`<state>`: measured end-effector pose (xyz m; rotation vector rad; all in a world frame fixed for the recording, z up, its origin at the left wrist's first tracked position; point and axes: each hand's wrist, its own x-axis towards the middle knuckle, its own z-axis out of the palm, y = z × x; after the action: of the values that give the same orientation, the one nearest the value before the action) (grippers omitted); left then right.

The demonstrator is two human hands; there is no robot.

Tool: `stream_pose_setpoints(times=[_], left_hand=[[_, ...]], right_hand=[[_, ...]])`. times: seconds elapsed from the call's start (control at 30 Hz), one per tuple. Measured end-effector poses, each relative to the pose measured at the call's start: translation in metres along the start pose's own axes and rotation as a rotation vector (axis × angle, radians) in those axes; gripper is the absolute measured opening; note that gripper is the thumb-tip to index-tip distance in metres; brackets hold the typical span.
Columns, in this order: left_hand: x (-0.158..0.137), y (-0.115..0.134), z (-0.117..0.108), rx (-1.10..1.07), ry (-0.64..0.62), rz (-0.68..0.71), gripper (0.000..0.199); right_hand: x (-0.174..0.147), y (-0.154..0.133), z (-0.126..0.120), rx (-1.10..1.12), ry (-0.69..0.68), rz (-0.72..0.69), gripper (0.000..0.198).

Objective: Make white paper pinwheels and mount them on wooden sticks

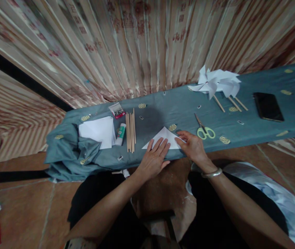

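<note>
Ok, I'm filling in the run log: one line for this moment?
left hand: flat on folded paper; right hand: at its right corner; nearby: scissors, glue stick

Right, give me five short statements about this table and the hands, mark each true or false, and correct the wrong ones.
1. The left hand lies on the triangular white paper. True.
2. The right hand holds the scissors. False: they lie on the cloth, and that hand is at the paper's right side.
3. The green-and-white tube is between the paper stack and the wooden sticks. True.
4. The phone lies left of the sticks. False: it lies well to their right, beyond the scissors.
5. The bracelet is on the left wrist. False: it is on the right wrist.
</note>
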<state>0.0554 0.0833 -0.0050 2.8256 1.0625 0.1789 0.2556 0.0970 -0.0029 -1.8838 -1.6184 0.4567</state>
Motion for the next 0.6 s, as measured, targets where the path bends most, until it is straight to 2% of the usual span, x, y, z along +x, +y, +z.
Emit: stream_pose_setpoints(times=[0.17,0.4,0.6], left_hand=[[0.0,0.0,0.0,0.004,-0.004,0.002,0.065],[0.0,0.0,0.001,0.019,-0.013,0.003,0.066],[0.0,0.0,0.005,0.04,-0.003,0.011,0.07]], right_hand=[[-0.001,-0.002,0.0,-0.052,-0.002,-0.037,0.029],[-0.006,-0.004,-0.001,-0.199,0.045,-0.208,0.033],[-0.016,-0.006,0.0,-0.247,0.108,-0.365,0.049]])
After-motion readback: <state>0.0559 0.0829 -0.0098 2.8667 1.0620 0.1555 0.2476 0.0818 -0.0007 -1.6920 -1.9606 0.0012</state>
